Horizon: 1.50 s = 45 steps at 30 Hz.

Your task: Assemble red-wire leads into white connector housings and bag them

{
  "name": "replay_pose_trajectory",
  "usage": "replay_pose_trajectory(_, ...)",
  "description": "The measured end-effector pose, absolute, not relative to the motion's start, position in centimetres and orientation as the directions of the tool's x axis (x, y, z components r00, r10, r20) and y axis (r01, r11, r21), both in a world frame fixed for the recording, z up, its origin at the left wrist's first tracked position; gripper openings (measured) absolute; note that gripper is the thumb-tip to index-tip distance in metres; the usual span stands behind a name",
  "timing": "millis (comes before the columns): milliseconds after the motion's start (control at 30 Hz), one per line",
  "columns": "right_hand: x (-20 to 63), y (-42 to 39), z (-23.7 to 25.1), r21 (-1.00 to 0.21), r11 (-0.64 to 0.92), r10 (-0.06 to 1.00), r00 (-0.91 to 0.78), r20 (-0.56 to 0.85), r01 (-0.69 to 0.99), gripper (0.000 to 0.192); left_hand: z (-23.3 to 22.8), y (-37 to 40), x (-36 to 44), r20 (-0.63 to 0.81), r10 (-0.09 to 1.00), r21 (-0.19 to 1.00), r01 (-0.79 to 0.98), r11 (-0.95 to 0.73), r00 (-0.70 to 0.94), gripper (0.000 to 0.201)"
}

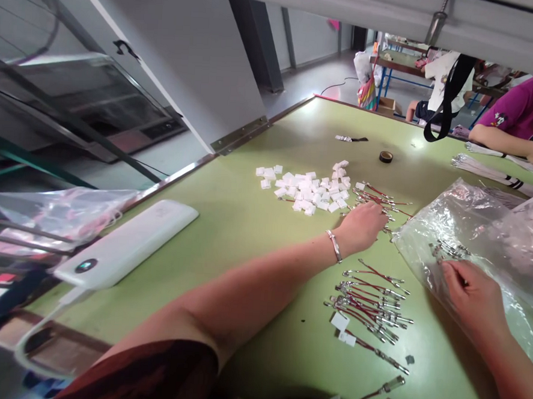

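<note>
My left hand (365, 225) reaches over a pile of short red wires with metal ends (375, 196). Its fingers are bent down and closed among them; the fingertips are partly hidden. My right hand (477, 296) is closed in a pinch at the edge of a clear plastic bag (427, 224), beside small metal pieces (450, 250) lying on the plastic. What the pinch holds is too small to make out. Between my arms lies a row of more red wires (368, 302) with metal ends. White plastic housings (310, 190) form a heap left of my left hand.
A white power bank (132, 242) with a cable lies at the left table edge. Black tape (386, 157) sits farther back. Across the green table (264, 235), a person in a purple shirt (524, 113) works near bundled white wires (489, 171). A black strap (448, 108) hangs overhead.
</note>
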State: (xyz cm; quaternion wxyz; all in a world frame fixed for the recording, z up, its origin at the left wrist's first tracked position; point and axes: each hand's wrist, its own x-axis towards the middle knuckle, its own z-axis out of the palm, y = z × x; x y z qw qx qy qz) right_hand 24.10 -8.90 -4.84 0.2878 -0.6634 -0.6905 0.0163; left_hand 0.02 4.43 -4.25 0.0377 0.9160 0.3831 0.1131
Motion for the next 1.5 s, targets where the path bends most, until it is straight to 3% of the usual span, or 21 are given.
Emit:
replay_pose_trajectory(133, 25.0, -7.6, -5.4, -0.221, -0.111, 0.944, 0.172, 0.281, 0.969, 0.03, -4.0, 4.6, 0.0, 0.243, 0.728, 0.245, 0.685, -0.686, 0.641, 0.023)
replay_pose_trajectory(300, 24.0, -7.2, -5.7, 0.013, -0.167, 0.967, 0.162, 0.199, 0.986, 0.028, -3.0, 4.7, -0.6, 0.281, 0.714, 0.351, 0.623, -0.699, 0.641, 0.018)
replay_pose_trajectory(567, 23.8, -7.7, -6.1, 0.09, -0.079, 0.965, 0.053, 0.256, 0.993, 0.025, -1.2, 5.0, -1.4, 0.219, 0.857, 0.505, 0.698, -0.508, 0.466, 0.022)
replay_pose_trajectory(700, 23.8, -7.5, -6.4, 0.08, -0.072, 0.969, 0.051, 0.242, 0.994, 0.027, -0.4, 4.2, -1.2, 0.179, 0.853, 0.638, 0.602, -0.479, 0.49, 0.018)
replay_pose_trajectory(833, 24.1, -7.2, -6.2, 0.022, -0.147, 0.972, 0.141, 0.186, 0.989, 0.027, -0.9, 3.5, -0.5, 0.143, 0.8, 0.778, 0.434, -0.455, 0.583, 0.024)
replay_pose_trajectory(1000, 24.6, -7.4, -5.7, -0.112, -0.153, 0.962, 0.174, 0.213, 0.982, 0.023, -2.4, 3.9, -0.3, 0.123, 0.768, 0.942, 0.17, -0.29, 0.628, 0.025)
replay_pose_trajectory(1167, 24.2, -8.4, -4.7, -0.445, -0.044, 0.93, 0.2, 0.308, 0.894, 0.032, -2.0, 3.2, -0.1, 0.089, 0.75, 0.862, 0.326, -0.388, 0.656, 0.028)
replay_pose_trajectory(1300, 22.5, -9.7, -3.1, -0.732, -0.006, 0.939, 0.256, 0.231, 0.681, 0.03, -1.8, 1.5, 0.8, 0.052, 0.701, 0.789, 0.401, -0.465, 0.711, 0.025)
replay_pose_trajectory(1400, 21.2, -10.4, -2.4, -0.804, 0.076, 0.931, 0.247, 0.269, 0.59, 0.023, -1.6, 0.2, 1.3, 0.006, 0.67, 0.784, 0.412, -0.464, 0.742, 0.025)
replay_pose_trajectory(1500, 20.3, -10.5, -2.7, -0.768, 0.185, 0.917, 0.174, 0.36, 0.613, 0.019, -1.2, -0.7, 1.5, -0.033, 0.64, 0.784, 0.417, -0.46, 0.768, 0.027)
